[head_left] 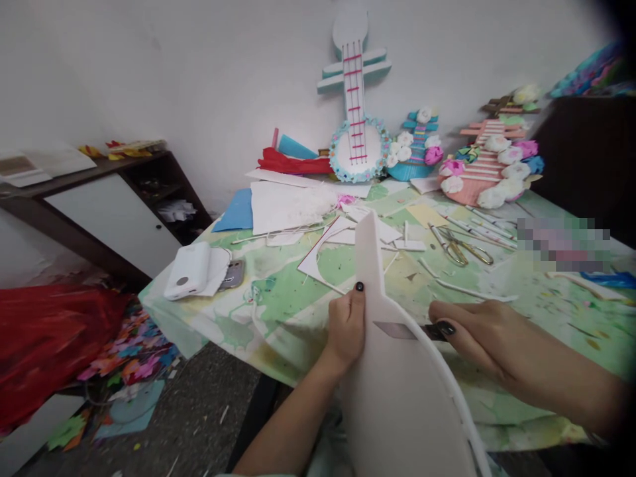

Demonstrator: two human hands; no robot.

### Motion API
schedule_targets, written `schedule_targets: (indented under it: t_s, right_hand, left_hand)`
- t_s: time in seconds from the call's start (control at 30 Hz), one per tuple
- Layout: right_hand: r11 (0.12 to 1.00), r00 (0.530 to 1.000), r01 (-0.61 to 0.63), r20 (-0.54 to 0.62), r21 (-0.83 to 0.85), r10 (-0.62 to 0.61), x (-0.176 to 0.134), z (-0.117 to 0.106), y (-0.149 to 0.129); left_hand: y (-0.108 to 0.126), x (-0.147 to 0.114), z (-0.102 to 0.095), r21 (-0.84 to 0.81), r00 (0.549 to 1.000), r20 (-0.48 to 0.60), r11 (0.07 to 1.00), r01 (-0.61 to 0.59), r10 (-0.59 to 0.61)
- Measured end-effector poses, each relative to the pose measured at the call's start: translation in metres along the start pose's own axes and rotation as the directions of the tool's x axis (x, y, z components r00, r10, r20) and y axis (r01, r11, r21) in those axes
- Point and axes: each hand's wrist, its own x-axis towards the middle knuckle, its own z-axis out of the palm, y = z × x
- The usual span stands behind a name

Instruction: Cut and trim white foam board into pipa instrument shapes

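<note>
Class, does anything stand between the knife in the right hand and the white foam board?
Nothing visible does. The right hand holds the knife, its blade overlapping the white foam board at the curved edge. The left hand grips the opposite edge, apart from the blade.

The head camera looks forward and down, near, from behind the left hand [346, 328] and right hand [477, 336].
</note>
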Motion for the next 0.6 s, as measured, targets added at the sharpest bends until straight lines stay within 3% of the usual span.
schedule_targets:
  t_s: [0.37,0.6]
  right_hand:
    - [0.999,0.999,0.01,-0.037,-0.037,-0.011,0.0016,-0.0041,-0.0085]
    - [0.999,1.0,0.004,-0.026,-0.043,-0.005,0.0077,-0.002,-0.0104]
  left_hand:
    - [0.0023,-0.0006,0.0,0.087,0.999,-0.012,0.996,-0.033,0.035]
    - [-0.0004,0.0,-0.0006,-0.011,0.999,-0.042,0.999,0.032,-0.032]
